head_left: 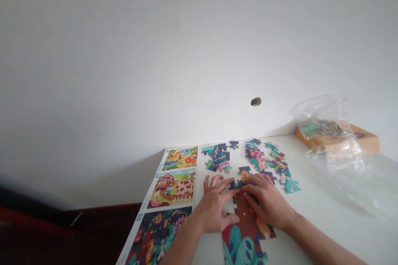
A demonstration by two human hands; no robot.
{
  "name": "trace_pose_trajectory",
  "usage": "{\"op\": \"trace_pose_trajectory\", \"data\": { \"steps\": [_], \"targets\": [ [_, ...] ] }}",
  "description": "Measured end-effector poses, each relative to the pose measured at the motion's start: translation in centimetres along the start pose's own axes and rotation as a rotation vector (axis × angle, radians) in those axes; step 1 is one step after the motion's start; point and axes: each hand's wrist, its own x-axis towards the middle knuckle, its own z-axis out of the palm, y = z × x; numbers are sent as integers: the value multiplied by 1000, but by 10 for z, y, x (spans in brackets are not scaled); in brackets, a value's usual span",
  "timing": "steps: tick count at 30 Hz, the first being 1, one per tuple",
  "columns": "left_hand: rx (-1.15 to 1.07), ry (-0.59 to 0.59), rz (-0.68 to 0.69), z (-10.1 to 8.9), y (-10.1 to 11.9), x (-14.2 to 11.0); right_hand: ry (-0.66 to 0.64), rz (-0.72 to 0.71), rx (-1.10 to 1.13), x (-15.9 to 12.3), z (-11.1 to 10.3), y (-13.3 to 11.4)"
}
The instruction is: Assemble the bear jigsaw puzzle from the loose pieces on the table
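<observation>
A partly joined jigsaw puzzle (245,232) lies in front of me, showing a brown animal and large teal leaves. My left hand (214,203) rests at its left edge, fingers spread, with the fingertips and thumb touching the border. My right hand (264,198) bends over the upper part, its fingers closed at a small dark puzzle piece (238,184) near the left fingertips. The right fingers partly hide that piece. Just above them is a dark piece with an orange flower (245,172).
Loose pieces lie in a left cluster (219,157) and a right cluster (275,159). A reference sheet (178,190) with printed pictures covers the table's left side. At the back right, clear plastic bags (336,149) lie over an orange box (368,140). A white wall (186,70) stands behind.
</observation>
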Motion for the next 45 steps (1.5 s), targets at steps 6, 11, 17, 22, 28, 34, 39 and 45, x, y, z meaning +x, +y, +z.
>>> {"op": "trace_pose_trajectory", "data": {
  "steps": [6,11,17,22,28,34,39,45],
  "targets": [
    [18,25,19,2,-3,0,-1,8,2,-1,0,1],
    [23,26,25,2,-3,1,-7,18,7,-1,0,2],
    [23,40,28,2,-3,1,-7,12,-2,0,-1,3],
    [18,39,32,1,-1,0,-1,3,-19,0,-1,2],
    [44,40,21,-2,0,0,-15,-5,-3,-1,0,0],
    [71,121,63,-5,6,-2,5,-7,47,0,2,0],
    [83,136,118,-6,11,-3,-17,-48,116,0,1,-6],
    [88,146,149,-4,11,-3,-33,-60,163,0,3,-12]
  ]
}}
